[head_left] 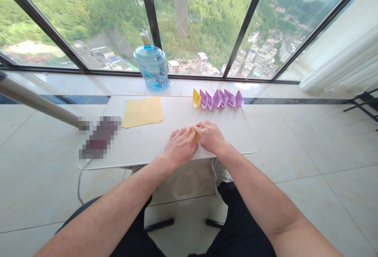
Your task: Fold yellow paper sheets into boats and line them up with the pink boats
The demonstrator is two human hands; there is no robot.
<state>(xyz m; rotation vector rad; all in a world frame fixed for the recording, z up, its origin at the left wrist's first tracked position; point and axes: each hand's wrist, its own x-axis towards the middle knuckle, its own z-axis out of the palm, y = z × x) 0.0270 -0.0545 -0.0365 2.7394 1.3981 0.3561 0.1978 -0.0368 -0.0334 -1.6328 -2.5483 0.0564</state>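
Observation:
My left hand (pixel 179 146) and my right hand (pixel 209 136) lie side by side on the small white table (pixel 141 146), both pressing down on a small folded piece of yellow paper (pixel 193 134). Only a sliver of that paper shows between the hands. The fingers of both hands are curled and pressed onto it. Farther back on the table stands a row of folded paper boats: one yellow boat (pixel 196 98) at the left end and several purple boats (pixel 222 99) to its right. A stack of yellow paper sheets (pixel 143 111) lies flat at the back left.
A blue water jug (pixel 151 67) stands on the sill behind the table, in front of large windows. A blurred dark object (pixel 100 136) lies at the table's left end, with a cable hanging down. White curtains (pixel 339 64) hang at the right. Tiled floor surrounds the table.

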